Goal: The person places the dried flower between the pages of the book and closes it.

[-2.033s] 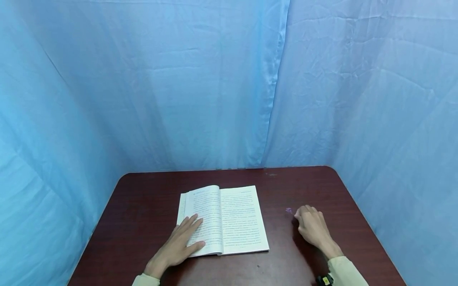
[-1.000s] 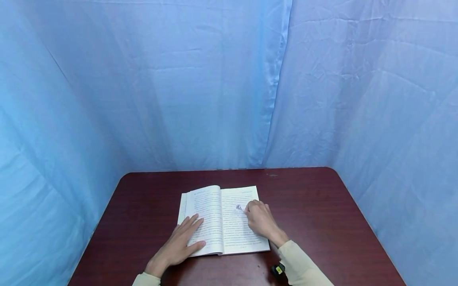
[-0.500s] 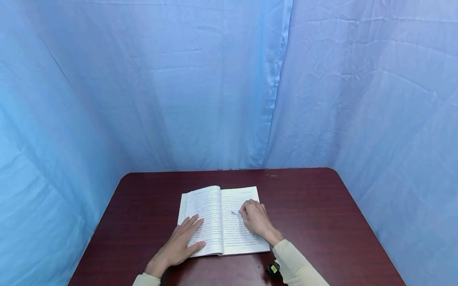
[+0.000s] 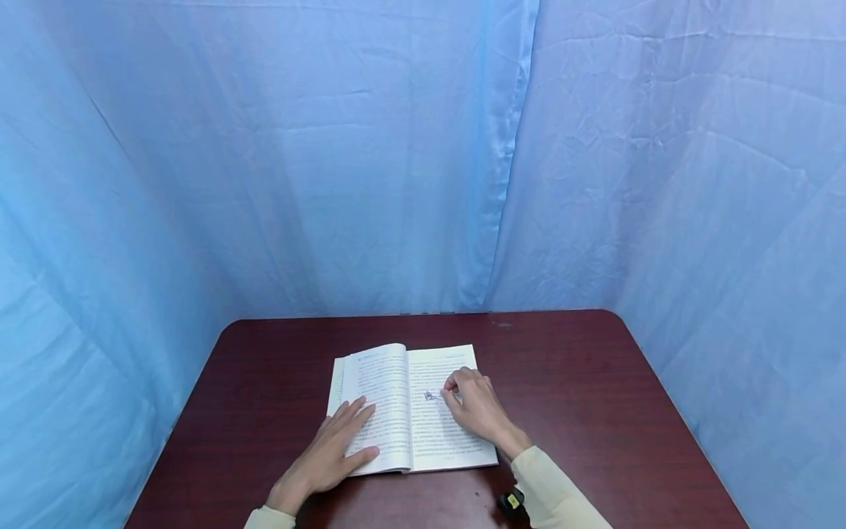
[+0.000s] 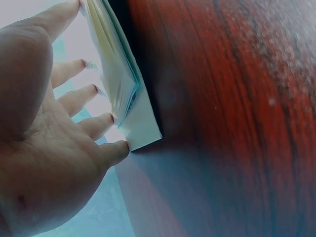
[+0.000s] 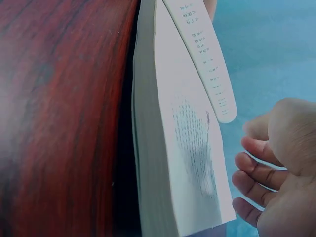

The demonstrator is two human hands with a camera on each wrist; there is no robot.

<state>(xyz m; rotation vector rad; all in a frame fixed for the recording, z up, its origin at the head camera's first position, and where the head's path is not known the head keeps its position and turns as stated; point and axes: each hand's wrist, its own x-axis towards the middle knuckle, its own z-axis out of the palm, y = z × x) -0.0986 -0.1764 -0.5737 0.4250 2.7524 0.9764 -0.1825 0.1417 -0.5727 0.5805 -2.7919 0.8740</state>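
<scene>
An open book [image 4: 446, 433] lies on the dark red table. My left hand [image 4: 330, 448] rests on its left page, fingers straight and spread, holding the pages down near the lower outer edge. On the right page lies a small flower sprig [image 4: 428, 395] with a thin stem; the right wrist view also shows the sprig [image 6: 208, 118] flat against the print. My right hand [image 4: 479, 404] hovers just right of it, fingers loosely bent and thumb apart from the index finger. Nothing shows between the fingers of that hand [image 6: 276, 173] in the right wrist view.
The dark red table [image 4: 595, 367] extends on both sides of the book. Blue curtains [image 4: 396, 184] hang behind and on both sides. A black wrist device [image 4: 511, 502] with a yellow mark sits at my right cuff.
My right hand carried the sprig left from the table onto the right page, then let go of it, thumb and index finger parting. The left hand stayed on the left page.
</scene>
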